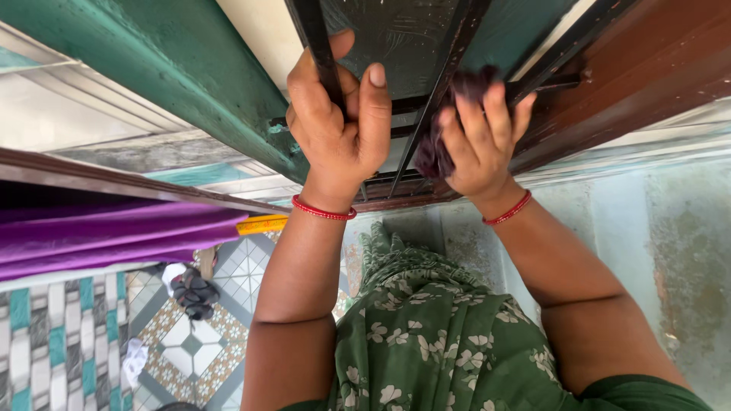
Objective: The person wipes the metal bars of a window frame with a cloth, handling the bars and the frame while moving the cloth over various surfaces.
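While the left hand (pixel 339 114) is wrapped tightly around one dark bar (pixel 320 53) of the window grille, probably to steady the body, the right hand (pixel 480 144) presses a dark cloth (pixel 438 148) with closed fingers against the next bars, near the brown frame (pixel 647 76); gaps between bars are narrow

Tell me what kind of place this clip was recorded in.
Most likely a home, at a window. The left hand grips a dark window bar, the right hand presses a dark cloth on the grille, beside a green shutter above a patterned tiled floor.
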